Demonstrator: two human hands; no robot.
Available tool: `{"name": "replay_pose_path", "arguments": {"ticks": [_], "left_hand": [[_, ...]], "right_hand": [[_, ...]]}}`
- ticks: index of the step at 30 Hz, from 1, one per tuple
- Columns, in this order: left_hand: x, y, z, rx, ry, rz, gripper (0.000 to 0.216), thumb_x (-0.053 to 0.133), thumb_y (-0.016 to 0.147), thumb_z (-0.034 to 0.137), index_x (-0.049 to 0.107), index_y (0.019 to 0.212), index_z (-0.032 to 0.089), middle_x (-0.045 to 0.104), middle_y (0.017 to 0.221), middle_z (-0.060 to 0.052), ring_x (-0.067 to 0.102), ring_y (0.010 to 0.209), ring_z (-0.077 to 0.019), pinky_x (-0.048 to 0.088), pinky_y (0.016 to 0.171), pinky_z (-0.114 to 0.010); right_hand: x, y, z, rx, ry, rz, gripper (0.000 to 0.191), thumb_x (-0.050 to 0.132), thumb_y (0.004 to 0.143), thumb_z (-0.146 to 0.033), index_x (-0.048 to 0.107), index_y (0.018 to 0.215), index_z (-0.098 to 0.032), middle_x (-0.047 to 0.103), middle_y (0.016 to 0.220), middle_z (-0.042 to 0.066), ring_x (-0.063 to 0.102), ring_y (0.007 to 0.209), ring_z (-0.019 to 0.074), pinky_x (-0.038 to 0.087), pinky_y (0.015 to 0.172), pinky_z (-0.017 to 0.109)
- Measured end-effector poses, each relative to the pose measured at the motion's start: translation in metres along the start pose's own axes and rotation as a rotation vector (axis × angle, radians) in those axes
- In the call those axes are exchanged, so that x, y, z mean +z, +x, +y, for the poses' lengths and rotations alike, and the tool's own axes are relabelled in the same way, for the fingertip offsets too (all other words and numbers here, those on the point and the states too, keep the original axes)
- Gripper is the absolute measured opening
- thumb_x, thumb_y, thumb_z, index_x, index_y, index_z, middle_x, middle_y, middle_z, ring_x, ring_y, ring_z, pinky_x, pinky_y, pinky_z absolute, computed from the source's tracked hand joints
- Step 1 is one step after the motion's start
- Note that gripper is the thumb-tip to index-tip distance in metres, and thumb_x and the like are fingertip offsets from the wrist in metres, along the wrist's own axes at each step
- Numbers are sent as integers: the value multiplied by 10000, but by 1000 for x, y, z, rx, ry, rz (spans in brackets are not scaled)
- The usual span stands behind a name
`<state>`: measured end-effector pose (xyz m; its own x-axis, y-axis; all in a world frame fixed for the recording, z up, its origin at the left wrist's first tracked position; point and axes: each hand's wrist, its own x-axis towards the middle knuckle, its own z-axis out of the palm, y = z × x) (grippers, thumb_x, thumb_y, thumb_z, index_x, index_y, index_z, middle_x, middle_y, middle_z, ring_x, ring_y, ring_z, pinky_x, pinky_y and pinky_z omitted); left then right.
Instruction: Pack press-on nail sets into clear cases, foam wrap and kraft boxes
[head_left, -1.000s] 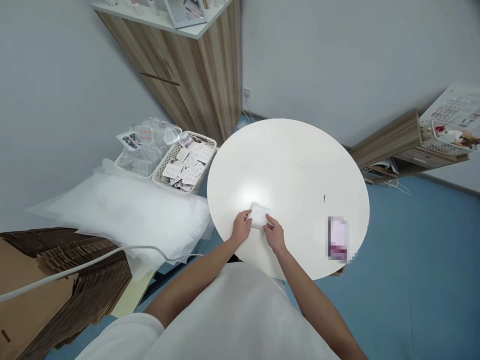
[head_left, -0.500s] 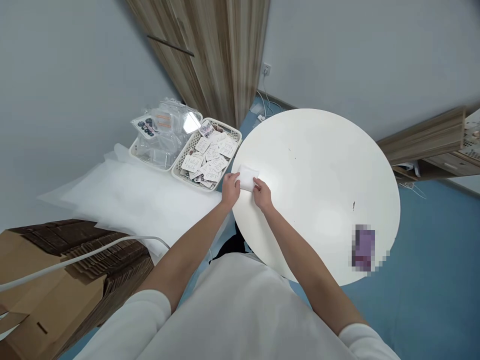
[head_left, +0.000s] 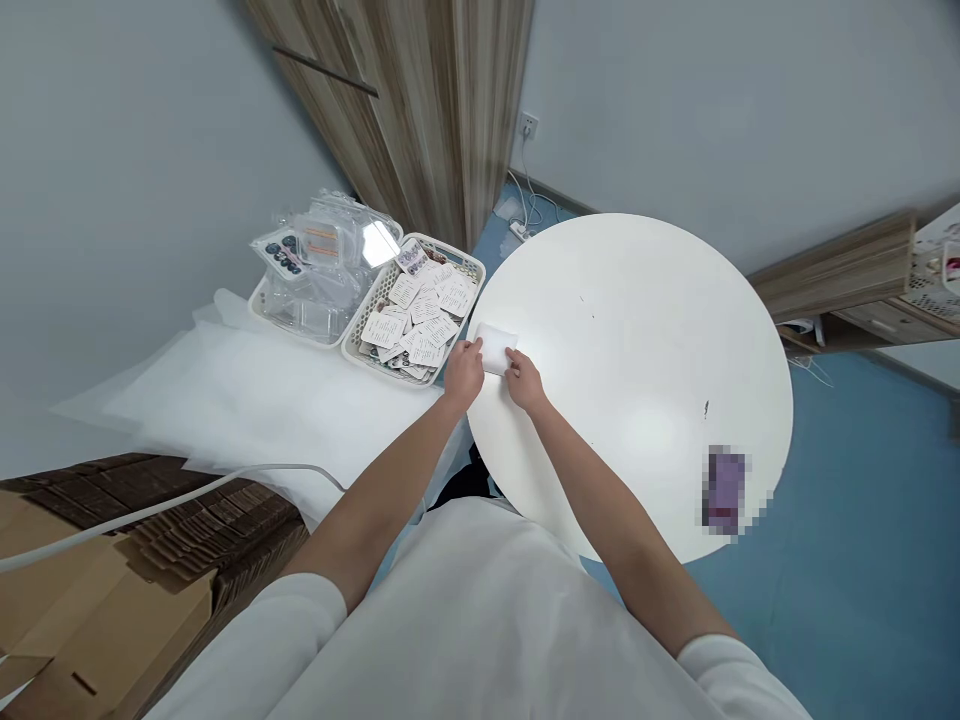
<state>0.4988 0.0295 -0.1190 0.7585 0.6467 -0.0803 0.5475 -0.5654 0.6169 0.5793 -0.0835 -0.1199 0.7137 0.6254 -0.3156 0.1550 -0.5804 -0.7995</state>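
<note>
A small white folded packet (head_left: 496,349), which looks like wrapped foam sheet, is held at the left edge of the round white table (head_left: 637,320). My left hand (head_left: 464,372) grips its left side, fingers closed on it. On the opposite side my right hand (head_left: 524,378) pinches the packet's right edge between thumb and fingers. What lies inside the packet is hidden. Just left of my left hand is a white basket (head_left: 352,352) full of printed cards (head_left: 424,315).
Another basket (head_left: 262,308) holds clear plastic packs (head_left: 322,270). Translucent white sheets (head_left: 247,390) lie in front of it, above stacked flat cardboard boxes (head_left: 135,600). A white cable (head_left: 225,480) crosses there. A blurred-out purple object (head_left: 724,490) lies at the table's right.
Both hands keep their hold on the white packet, with only a slight shift of the fingers. The whole view has turned a little.
</note>
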Motion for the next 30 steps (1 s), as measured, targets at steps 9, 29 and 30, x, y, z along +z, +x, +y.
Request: {"name": "replay_pose_path", "arguments": {"ticks": [9,29,30], "left_hand": [[-2,-4,2,4,-32,-32,383,431,796,138,492,1173,176,486,961,-82,523,874,-191,429,731,-287],[-21,0,9,9,73,-145,408,436,811,256,437,1211,175,485,1140,-103,502,1009,-212,422,814,-312],[-21,-1,10,12,67,-131,417,438,810,261,427,1218,177,486,1138,-103,503,1011,-214,423,815,-316]], "right_hand": [[-1,-6,-2,24,-17,5,546,448,720,-175,384,1262,-197,453,1250,68,499,1035,193,431,879,348],[-29,-10,-11,88,95,-55,493,523,702,-251,470,1191,-277,356,1343,10,377,1189,196,332,964,345],[-29,-12,-11,83,96,-47,495,525,702,-258,466,1193,-282,341,1352,10,367,1198,196,321,973,349]]}}
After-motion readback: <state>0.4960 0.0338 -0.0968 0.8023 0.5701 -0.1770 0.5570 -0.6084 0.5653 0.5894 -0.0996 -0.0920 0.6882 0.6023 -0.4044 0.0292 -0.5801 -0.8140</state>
